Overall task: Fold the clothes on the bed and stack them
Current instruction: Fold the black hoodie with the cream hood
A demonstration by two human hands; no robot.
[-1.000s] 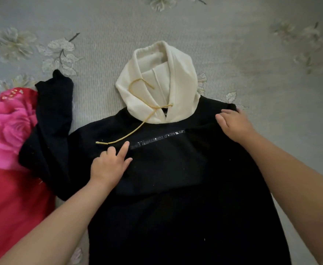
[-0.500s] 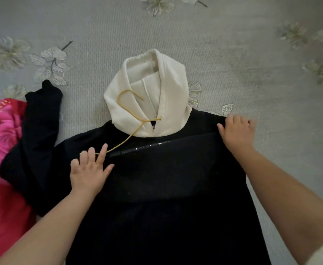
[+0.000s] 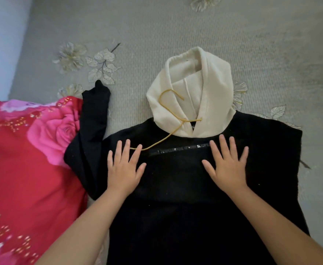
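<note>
Black knit hoodie w/ cream hood (image 3: 185,188) lies flat, face up, on grey floral bedspread (image 3: 176,29), hood at 12 o'clock. Left hand (image 3: 123,169) & right hand (image 3: 226,166) both press flat on chest, fingers spread wide. Red rose-print fabric (image 3: 23,159) at 9 o'clock, touching one sleeve.

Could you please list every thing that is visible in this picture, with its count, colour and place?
hoodie: one, black, flat on the bed, centre
hood: one, cream, at the hoodie's top
drawstring: one, yellow, from hood onto chest
sleeve: one, black, lying left, partly against the quilt
quilt: one, red with pink roses, left
bedspread: one, grey, floral, beneath everything
left hand: flat on the chest
right hand: flat on the chest
</note>
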